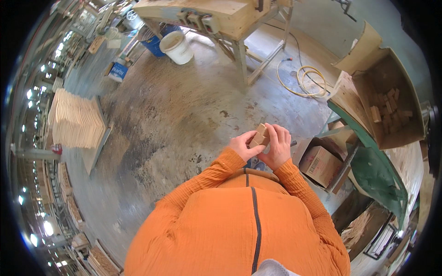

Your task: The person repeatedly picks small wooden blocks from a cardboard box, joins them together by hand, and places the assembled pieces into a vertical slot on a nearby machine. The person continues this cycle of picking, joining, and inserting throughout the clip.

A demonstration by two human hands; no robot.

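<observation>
Several small light-brown wooden blocks (261, 136), stacked together, are held between my two hands in front of my body. My left hand (242, 146) grips them from the left, its thumb along the near side and its fingers at the far side. From the right, my right hand (278, 148) closes on the same blocks, fingers bent over their edge. Orange sleeves cover both forearms. To the right stands an open cardboard box (411, 76) with similar wooden blocks (389, 106) lying loose inside.
A green-edged table (368, 138) lies at my right, with another cardboard carton (322, 164) below it. Ahead is a wooden workbench (230, 23); a white bucket (177, 48) and a coiled yellow hose (306, 83) are on the floor. Stacked curved wooden pieces (76, 120) stand at left.
</observation>
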